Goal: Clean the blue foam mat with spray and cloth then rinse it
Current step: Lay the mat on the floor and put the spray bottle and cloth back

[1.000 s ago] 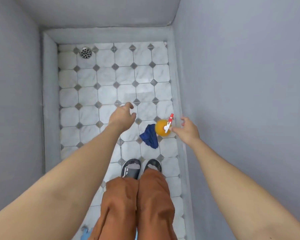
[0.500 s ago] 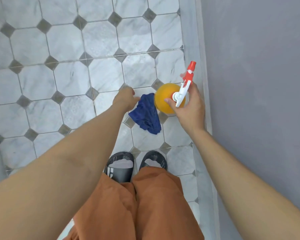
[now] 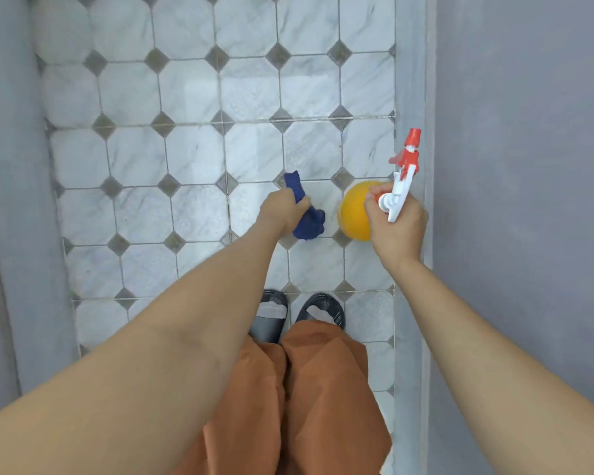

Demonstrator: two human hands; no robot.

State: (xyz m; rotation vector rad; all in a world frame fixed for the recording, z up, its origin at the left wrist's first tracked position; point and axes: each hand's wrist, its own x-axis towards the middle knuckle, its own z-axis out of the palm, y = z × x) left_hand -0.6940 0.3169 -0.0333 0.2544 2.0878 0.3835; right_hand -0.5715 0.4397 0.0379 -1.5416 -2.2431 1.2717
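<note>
An orange spray bottle (image 3: pixel 352 214) with a white and red trigger head is gripped at its neck by my right hand (image 3: pixel 395 222), close to the right wall. My left hand (image 3: pixel 282 210) is closed around a bunched dark blue cloth (image 3: pixel 309 219), just left of the bottle, above the tiled floor. Cloth ends stick out above and below my fist. The blue foam mat is not in view.
White marble floor tiles (image 3: pixel 192 149) with grey diamond insets fill a narrow space between grey walls on the left (image 3: pixel 4 200) and the right (image 3: pixel 522 166). My feet in black slides (image 3: pixel 271 313) and orange trousers stand at the bottom centre.
My left hand has closed on the blue cloth and gathered it off the floor. My right hand has tightened on the spray bottle and lifted it slightly. The view has moved closer.
</note>
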